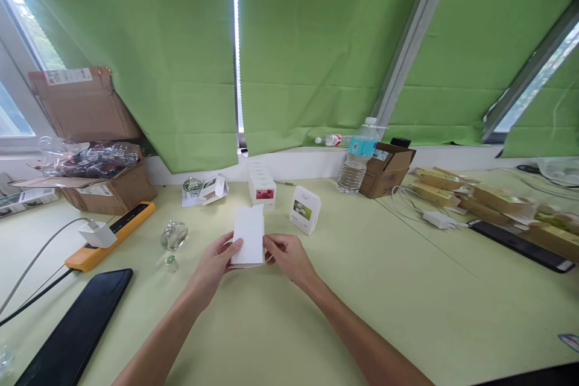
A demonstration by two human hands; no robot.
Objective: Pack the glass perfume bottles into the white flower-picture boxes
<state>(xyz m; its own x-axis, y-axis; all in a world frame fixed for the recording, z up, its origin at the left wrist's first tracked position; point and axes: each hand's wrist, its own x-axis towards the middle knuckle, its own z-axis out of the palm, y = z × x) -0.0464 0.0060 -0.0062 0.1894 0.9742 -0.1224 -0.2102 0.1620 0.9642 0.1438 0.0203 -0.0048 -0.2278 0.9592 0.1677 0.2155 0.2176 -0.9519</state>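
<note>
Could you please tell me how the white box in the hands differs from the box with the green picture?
The white box held between the left hand and right hand shows a blank face; the picture box shows a green picture. The white box is lifted; the picture box stands on the table. Both are white.

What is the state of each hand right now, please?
Left hand: closed, holding the left edge of a white rectangular cardboard box.
Right hand: closed, holding the same box at its right edge.
</note>
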